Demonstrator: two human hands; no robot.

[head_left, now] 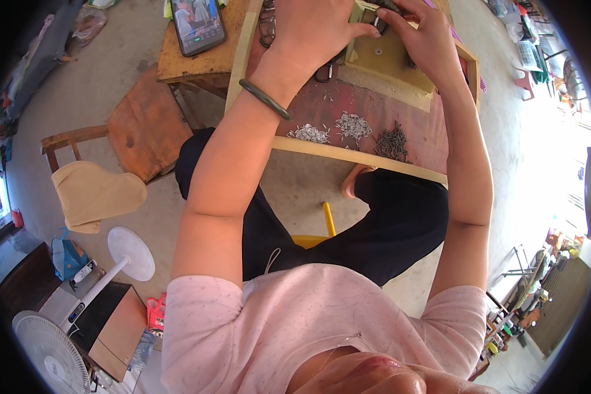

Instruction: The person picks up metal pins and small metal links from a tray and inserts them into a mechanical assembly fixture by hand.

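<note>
I see the wooden tray (pixel 348 155) bounded by a raised rim; open reddish floor lies between the hands and 3 piles of small metal pins (pixel 353 125). The left hand (pixel 312 29) and right hand (pixel 427 39) meet over a yellow-green block (pixel 387 59) at the tray's far side. Both sets of fingers curl onto a small dark part (pixel 379 25) on its top edge; grip closure cannot be confirmed. A dark bangle (pixel 264 98) circles the left wrist.

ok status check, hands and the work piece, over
Both hands on the small part at the yellow block; left hand over it, right hand pinching. Three pin piles lie apart in the tray, nothing blocking.
</note>
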